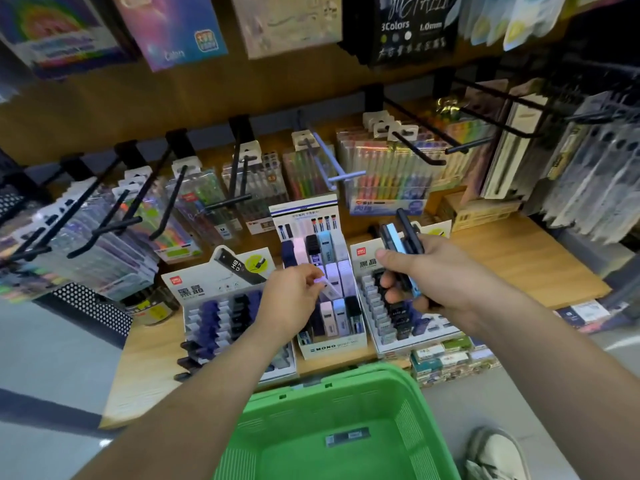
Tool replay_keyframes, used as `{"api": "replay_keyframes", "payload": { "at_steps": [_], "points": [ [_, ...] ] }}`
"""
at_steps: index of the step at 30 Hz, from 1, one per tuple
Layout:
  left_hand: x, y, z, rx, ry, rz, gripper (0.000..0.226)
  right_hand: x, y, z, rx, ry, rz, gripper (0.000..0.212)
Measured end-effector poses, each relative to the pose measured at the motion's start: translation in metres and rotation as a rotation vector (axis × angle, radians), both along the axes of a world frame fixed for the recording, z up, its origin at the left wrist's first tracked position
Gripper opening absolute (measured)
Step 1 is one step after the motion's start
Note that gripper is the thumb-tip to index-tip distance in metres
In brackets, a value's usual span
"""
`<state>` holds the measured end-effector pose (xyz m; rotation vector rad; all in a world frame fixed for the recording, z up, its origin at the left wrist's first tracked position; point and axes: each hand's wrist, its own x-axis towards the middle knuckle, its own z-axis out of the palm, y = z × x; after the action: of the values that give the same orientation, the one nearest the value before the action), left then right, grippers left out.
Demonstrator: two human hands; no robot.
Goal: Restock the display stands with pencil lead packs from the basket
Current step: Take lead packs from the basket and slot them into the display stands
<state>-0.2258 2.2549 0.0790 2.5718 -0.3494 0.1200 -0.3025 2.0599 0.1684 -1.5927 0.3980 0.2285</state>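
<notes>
Three white display stands sit on the wooden shelf: a left stand (pixel 194 289), a middle MONO stand (pixel 334 348) and a right stand (pixel 408 342), each holding rows of lead packs. My left hand (pixel 291 299) pinches a pale lilac lead pack (pixel 327 284) over the middle stand. My right hand (pixel 426 271) grips a bunch of several dark and light-blue lead packs (pixel 401 237) above the right stand. A green basket (pixel 408 386) sits below the shelf edge, and one dark lead pack (pixel 347 437) lies on its floor.
Black pegboard hooks (pixel 419 147) with hanging pen sets jut out above the stands. A black perforated holder (pixel 93 308) stands at the left. Small boxes (pixel 450 358) are stacked at the shelf front right. A shoe (pixel 495 455) shows at the bottom right.
</notes>
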Motion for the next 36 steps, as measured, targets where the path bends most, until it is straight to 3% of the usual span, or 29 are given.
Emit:
{"api": "replay_keyframes", "payload": {
  "at_steps": [16, 19, 22, 25, 30, 36],
  "points": [
    [0.005, -0.014, -0.015, 0.107, -0.14, -0.12, 0.019, 0.001, -0.006, 0.001, 0.163, 0.045, -0.028, 0.007],
    [-0.005, -0.012, -0.002, -0.136, -0.003, 0.041, 0.025, 0.002, -0.006, -0.002, 0.144, 0.06, 0.002, 0.016],
    [-0.02, -0.006, 0.018, -0.596, 0.294, 0.187, 0.029, 0.003, -0.003, -0.003, 0.134, 0.083, 0.014, 0.018],
    [-0.041, -0.001, 0.037, -0.841, 0.515, 0.146, 0.026, 0.001, 0.004, -0.004, 0.101, 0.106, 0.115, 0.016],
    [-0.062, -0.006, 0.052, -1.074, 0.67, -0.093, 0.03, -0.004, 0.016, -0.004, 0.117, 0.159, 0.333, 0.023],
    [-0.069, -0.002, 0.043, -1.065, 0.53, 0.029, 0.026, -0.002, 0.016, -0.006, 0.085, 0.186, 0.384, 0.021]
  ]
}}
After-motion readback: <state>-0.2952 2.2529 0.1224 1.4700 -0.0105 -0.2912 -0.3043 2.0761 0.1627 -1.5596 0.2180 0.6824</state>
